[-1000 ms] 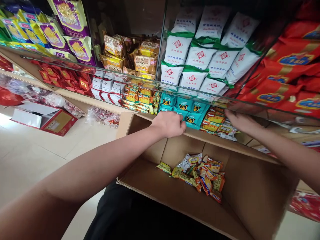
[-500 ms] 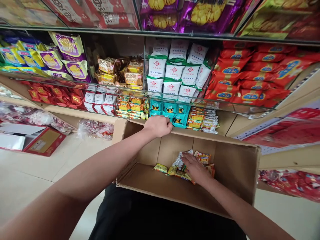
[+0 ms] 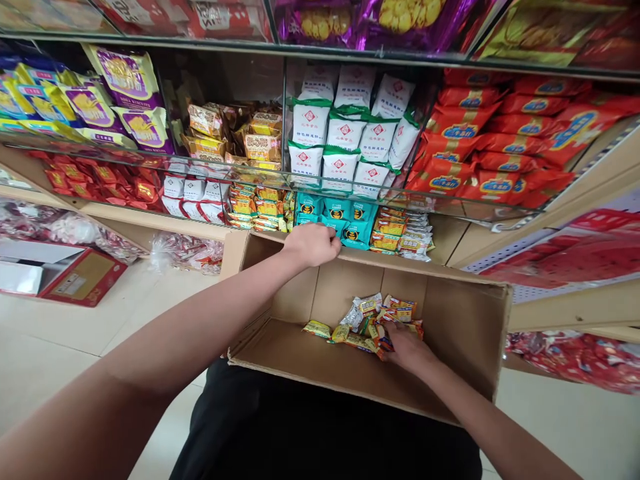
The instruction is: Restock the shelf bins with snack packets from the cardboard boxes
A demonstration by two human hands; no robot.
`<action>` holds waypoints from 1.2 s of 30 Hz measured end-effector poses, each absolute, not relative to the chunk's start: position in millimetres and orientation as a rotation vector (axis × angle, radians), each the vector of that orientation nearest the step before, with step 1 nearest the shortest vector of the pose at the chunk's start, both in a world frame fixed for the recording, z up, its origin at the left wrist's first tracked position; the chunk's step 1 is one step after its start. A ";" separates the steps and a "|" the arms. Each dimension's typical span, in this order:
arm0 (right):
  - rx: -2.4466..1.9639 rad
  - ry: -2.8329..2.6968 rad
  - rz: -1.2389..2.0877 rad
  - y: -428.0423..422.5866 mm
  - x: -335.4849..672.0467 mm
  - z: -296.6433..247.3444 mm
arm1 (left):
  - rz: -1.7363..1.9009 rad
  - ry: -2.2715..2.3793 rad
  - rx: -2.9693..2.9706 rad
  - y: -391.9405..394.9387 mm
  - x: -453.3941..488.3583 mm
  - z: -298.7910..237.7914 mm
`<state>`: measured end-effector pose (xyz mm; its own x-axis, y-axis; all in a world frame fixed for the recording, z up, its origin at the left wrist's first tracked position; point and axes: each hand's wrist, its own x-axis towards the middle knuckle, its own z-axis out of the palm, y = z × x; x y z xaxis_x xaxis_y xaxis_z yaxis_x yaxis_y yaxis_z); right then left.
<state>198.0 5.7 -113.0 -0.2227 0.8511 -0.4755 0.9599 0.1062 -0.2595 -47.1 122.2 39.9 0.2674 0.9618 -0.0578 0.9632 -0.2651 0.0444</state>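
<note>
An open cardboard box (image 3: 455, 333) sits tilted against my legs, its far edge up by the bottom shelf. My left hand (image 3: 314, 244) is closed over that far edge, above the teal packets (image 3: 353, 230). Inside the box, my right hand (image 3: 406, 347) has its fingers curled down on an orange snack packet (image 3: 383, 341), the fingertips partly hidden. Around it lie several small wrapped snacks: silver-white packets (image 3: 367, 305), a yellow packet (image 3: 317, 329) to the left, and orange-yellow packets (image 3: 400, 305) behind the fingers.
Clear-fronted shelf bins hold white-and-green packets (image 3: 341, 130), red packets (image 3: 463, 127), brown packets (image 3: 263, 143) and purple biscuit packs (image 3: 145, 127). A red carton (image 3: 83, 277) stands on the floor at left. Bagged goods (image 3: 187, 252) lie under the shelf.
My right hand has moved slightly right and lower, off the silver packets, and its fingers have curled among the orange ones. My left hand keeps its hold on the box edge.
</note>
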 end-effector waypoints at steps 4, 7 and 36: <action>1.809 2.210 -0.757 9.1 196.4 -114.0 | -0.036 1.852 2.466 122.5 -47.5 39.2; 1.953 2.170 -0.672 25.4 205.6 -99.8 | -0.044 1.853 2.485 124.0 -48.0 38.5; 2.415 2.242 -1.117 -31.7 145.5 -42.7 | 0.524 0.976 0.664 -19.5 17.7 -42.9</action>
